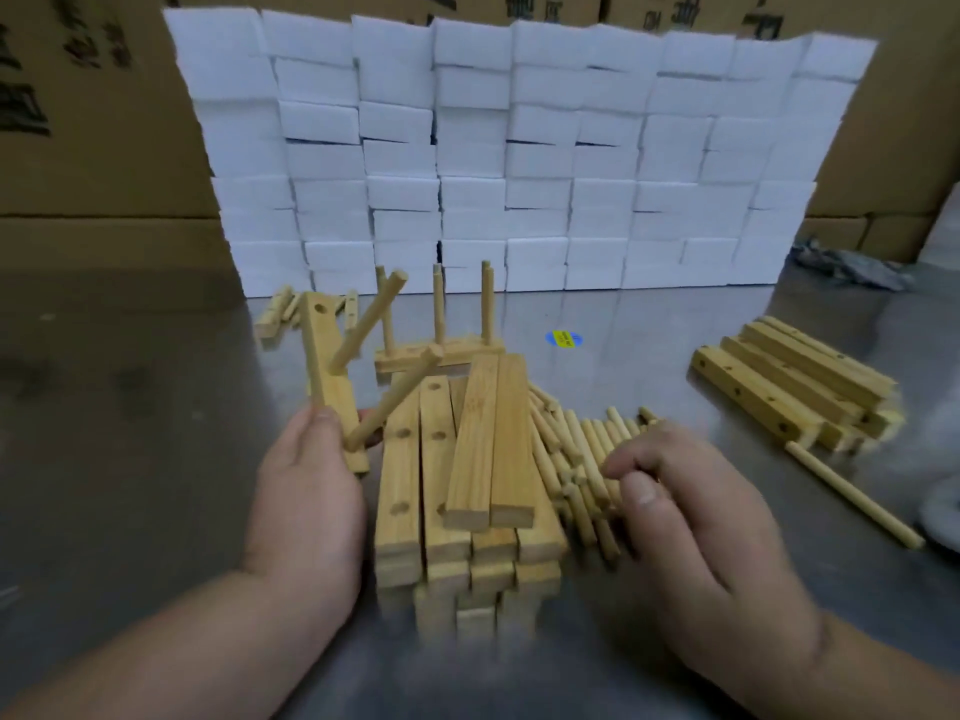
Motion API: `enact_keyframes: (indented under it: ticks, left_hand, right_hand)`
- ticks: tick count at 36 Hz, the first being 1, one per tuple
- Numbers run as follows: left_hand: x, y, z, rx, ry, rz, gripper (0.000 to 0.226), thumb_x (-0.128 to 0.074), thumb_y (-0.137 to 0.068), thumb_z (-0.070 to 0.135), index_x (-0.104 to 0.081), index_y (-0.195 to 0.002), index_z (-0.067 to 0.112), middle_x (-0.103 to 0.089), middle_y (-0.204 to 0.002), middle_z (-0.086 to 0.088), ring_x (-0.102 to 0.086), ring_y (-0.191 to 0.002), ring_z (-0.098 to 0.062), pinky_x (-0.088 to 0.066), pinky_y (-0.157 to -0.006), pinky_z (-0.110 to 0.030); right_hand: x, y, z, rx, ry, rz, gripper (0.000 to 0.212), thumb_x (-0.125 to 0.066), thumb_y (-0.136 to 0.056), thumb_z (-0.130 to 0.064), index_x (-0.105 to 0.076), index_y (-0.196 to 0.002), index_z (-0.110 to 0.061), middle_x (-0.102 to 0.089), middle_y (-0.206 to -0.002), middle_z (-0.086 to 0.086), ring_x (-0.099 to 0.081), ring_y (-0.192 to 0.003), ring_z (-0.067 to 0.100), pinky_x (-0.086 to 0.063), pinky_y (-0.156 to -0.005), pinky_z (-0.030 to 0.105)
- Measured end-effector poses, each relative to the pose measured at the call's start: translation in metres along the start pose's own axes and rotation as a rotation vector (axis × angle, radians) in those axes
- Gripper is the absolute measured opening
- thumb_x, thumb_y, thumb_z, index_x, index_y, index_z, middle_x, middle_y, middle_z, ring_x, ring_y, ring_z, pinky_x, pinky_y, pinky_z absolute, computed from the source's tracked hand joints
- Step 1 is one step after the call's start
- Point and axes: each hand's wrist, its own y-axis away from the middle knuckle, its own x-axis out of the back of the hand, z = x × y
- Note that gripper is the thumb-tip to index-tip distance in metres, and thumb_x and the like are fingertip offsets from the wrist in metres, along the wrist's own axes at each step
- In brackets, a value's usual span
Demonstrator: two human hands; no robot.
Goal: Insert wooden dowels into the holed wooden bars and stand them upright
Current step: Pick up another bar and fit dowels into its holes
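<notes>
My left hand (pixel 306 491) grips a holed wooden bar (pixel 327 366) near its lower end, held tilted up off the table. Two dowels (pixel 369 324) stick out of that bar toward the right, and its top hole is bare. My right hand (pixel 691 517) rests over a loose heap of dowels (pixel 576 454), fingertips touching them; whether it holds one I cannot tell. Between the hands is a stack of holed bars (pixel 467 485). Behind it a finished bar (pixel 436 356) lies flat with three dowels standing upright.
More holed bars (pixel 795 381) are piled at the right, with a single dowel (pixel 852 493) lying in front. A few pieces (pixel 280 314) lie at the back left. A wall of white boxes (pixel 519 158) closes the back of the metal table (pixel 130 459), with cardboard cartons behind.
</notes>
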Motion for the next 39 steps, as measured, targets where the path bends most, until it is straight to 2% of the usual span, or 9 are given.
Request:
enact_keyframes:
  ticks: [2,4,7,9,13,21,31,35,39]
  left_hand:
    - [-0.002,0.003,0.003,0.039,0.050,0.012,0.030,-0.037,-0.095,0.021,-0.062,-0.103,0.007,-0.067,-0.096,0.001,-0.056,-0.106,-0.018,-0.038,-0.086,-0.024]
    - [-0.004,0.001,0.005,0.029,0.078,0.039,0.033,-0.037,-0.094,0.022,-0.062,-0.111,0.009,-0.062,-0.114,-0.011,-0.050,-0.114,-0.031,-0.036,-0.096,-0.039]
    - [-0.008,-0.003,0.012,-0.018,0.110,0.011,0.040,-0.039,-0.090,0.020,-0.067,-0.063,0.030,-0.059,-0.071,0.005,-0.053,-0.081,-0.024,-0.037,-0.072,-0.035]
    - [-0.007,-0.004,0.015,-0.028,0.104,0.019,0.046,-0.039,-0.089,0.018,-0.061,-0.051,0.030,-0.053,-0.055,0.013,-0.047,-0.070,-0.018,-0.032,-0.061,-0.030]
    - [-0.010,-0.008,0.017,-0.030,0.122,0.006,0.042,-0.039,-0.088,0.021,-0.065,-0.056,0.027,-0.058,-0.069,-0.001,-0.051,-0.075,-0.024,-0.039,-0.069,-0.035]
    - [-0.022,-0.033,0.031,-0.081,0.136,0.062,0.034,-0.038,-0.087,0.019,-0.060,-0.061,0.021,-0.064,-0.077,-0.002,-0.055,-0.081,-0.024,-0.044,-0.075,-0.038]
    - [-0.024,-0.036,0.017,-0.074,0.133,0.015,0.033,-0.038,-0.091,0.017,-0.064,-0.070,0.017,-0.064,-0.081,0.002,-0.057,-0.082,-0.017,-0.045,-0.076,-0.030]
    - [-0.022,-0.035,0.014,-0.100,0.139,-0.014,0.033,-0.038,-0.093,0.016,-0.065,-0.075,0.014,-0.065,-0.069,0.013,-0.055,-0.065,0.003,-0.045,-0.068,-0.018]
    - [-0.022,-0.036,0.015,-0.123,0.145,-0.025,0.032,-0.038,-0.093,0.015,-0.066,-0.079,0.010,-0.064,-0.071,0.011,-0.054,-0.066,0.001,-0.043,-0.070,-0.022]
  right_hand:
    - [0.002,-0.005,0.000,-0.040,0.048,0.005,0.023,-0.036,-0.086,-0.027,-0.056,-0.080,-0.018,-0.045,-0.071,-0.014,-0.044,-0.068,0.005,-0.036,-0.061,0.025]
    - [0.011,-0.019,0.002,-0.123,0.179,0.018,0.029,-0.036,-0.087,-0.030,-0.061,-0.085,-0.015,-0.051,-0.078,-0.008,-0.048,-0.077,0.010,-0.039,-0.067,0.029]
    - [0.044,-0.046,0.021,-0.367,0.489,0.045,0.029,-0.037,-0.088,-0.024,-0.062,-0.100,-0.016,-0.058,-0.099,0.002,-0.054,-0.093,0.025,-0.043,-0.079,0.036]
    - [0.068,-0.059,0.038,-0.571,0.675,-0.027,0.027,-0.037,-0.088,-0.021,-0.061,-0.098,-0.014,-0.062,-0.096,0.008,-0.057,-0.083,0.030,-0.047,-0.072,0.038]
    - [0.080,-0.055,0.069,-0.843,0.872,-0.365,0.024,-0.037,-0.091,-0.014,-0.059,-0.085,-0.007,-0.058,-0.077,0.010,-0.056,-0.070,0.025,-0.044,-0.061,0.032]
    - [0.073,-0.047,0.090,-0.878,0.997,-0.618,0.017,-0.038,-0.091,-0.012,-0.048,-0.078,-0.010,-0.053,-0.082,0.008,-0.053,-0.084,0.027,-0.046,-0.084,0.038]
    - [0.056,-0.043,0.082,-0.849,1.086,-0.719,0.029,-0.048,-0.092,-0.015,-0.048,-0.120,-0.007,-0.055,-0.111,0.011,-0.055,-0.099,0.023,-0.046,-0.081,0.031]
    - [0.056,-0.043,0.080,-0.775,0.983,-0.489,0.011,-0.050,-0.090,-0.016,-0.055,-0.098,-0.011,-0.053,-0.078,0.004,-0.051,-0.069,0.017,-0.039,-0.055,0.026]
    - [0.053,-0.042,0.071,-0.587,0.812,-0.235,0.032,-0.052,-0.088,-0.015,-0.051,-0.120,-0.016,-0.059,-0.099,0.004,-0.048,-0.077,0.018,-0.036,-0.060,0.029]
